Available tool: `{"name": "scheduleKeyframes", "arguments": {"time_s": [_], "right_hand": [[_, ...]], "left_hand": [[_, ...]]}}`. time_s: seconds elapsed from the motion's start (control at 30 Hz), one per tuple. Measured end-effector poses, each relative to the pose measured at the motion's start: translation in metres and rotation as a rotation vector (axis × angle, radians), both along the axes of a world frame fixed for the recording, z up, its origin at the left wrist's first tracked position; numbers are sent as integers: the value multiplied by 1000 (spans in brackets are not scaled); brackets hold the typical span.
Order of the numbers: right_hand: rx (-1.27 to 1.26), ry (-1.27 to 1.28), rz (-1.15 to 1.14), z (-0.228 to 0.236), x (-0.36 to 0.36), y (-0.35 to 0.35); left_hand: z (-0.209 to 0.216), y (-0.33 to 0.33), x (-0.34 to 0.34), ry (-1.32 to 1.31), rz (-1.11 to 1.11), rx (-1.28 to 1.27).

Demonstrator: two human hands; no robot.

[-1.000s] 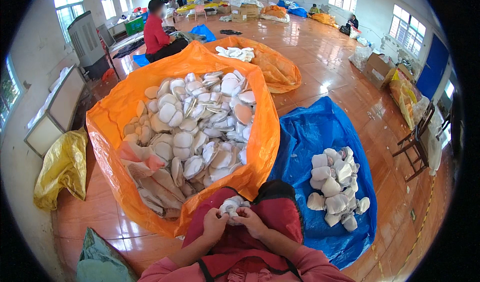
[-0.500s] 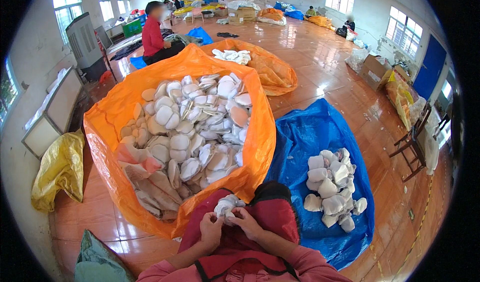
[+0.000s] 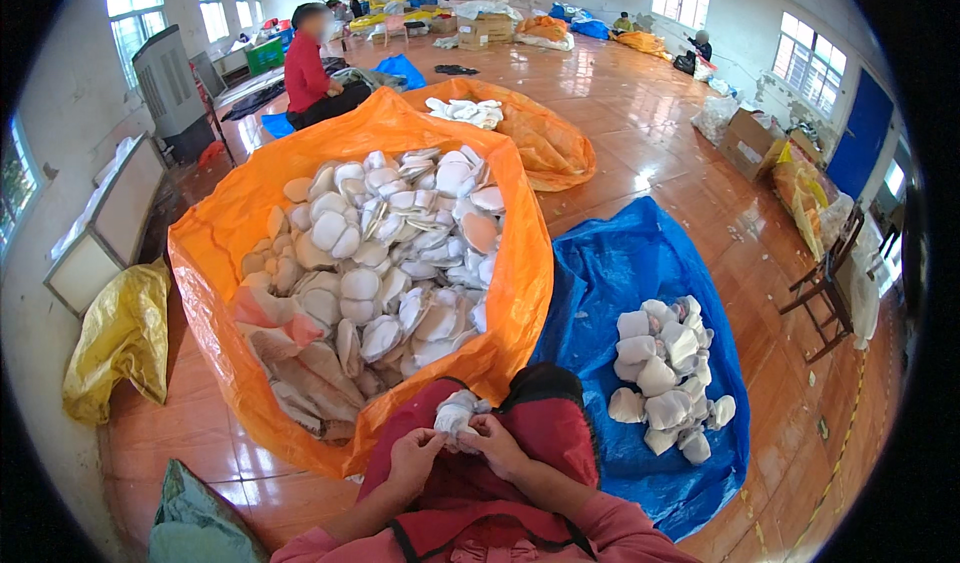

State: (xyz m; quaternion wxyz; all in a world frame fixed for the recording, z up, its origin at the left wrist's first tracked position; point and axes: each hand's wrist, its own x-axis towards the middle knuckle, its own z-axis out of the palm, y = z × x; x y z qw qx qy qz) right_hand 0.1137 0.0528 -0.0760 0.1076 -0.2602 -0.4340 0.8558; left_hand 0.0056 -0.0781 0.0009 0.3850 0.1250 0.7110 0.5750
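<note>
Above my lap, a small bundle of whitish fabric (image 3: 457, 412) is pinched between the fingertips of both hands. My left hand (image 3: 415, 456) closes on its lower left side, my right hand (image 3: 494, 445) on its lower right. Just ahead stands a large orange sack (image 3: 540, 275), its mouth spread wide, filled with flat, rounded white fabric pieces (image 3: 400, 238). To the right, a heap of balled white bundles (image 3: 665, 378) much like the held one rests on a blue plastic sheet (image 3: 592, 253). Exactly what kind of article the fabric is, I cannot tell.
Behind the sack lies a second orange sack (image 3: 560, 148) with white fabric on it. A person in red (image 3: 308, 68) sits beyond at the left. A yellow sack (image 3: 120, 343) and a green one (image 3: 200, 518) flank me; a wooden chair (image 3: 830, 283) stands right.
The bundle has turned in my fingers and looks rounder and longer than before. Both hands have shifted only slightly. The heap on the blue sheet looks the same.
</note>
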Motion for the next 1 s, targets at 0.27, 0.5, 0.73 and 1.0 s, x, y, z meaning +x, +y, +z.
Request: {"name": "scheduleKeyframes", "arguments": {"time_s": [0.27,0.5,0.73,1.0], "right_hand": [[76,-68,35,12,2,0],[225,-90,51,-1,3,-2],[369,-114,48,-9,1,-4],[607,-144,41,-8,0,-5]], "left_hand": [[20,3,0,273,-29,-81],[10,-1,-3,410,-156,-173],[6,0,-1,291,-128,-258],[-17,4,3,-69,62,-148]]}}
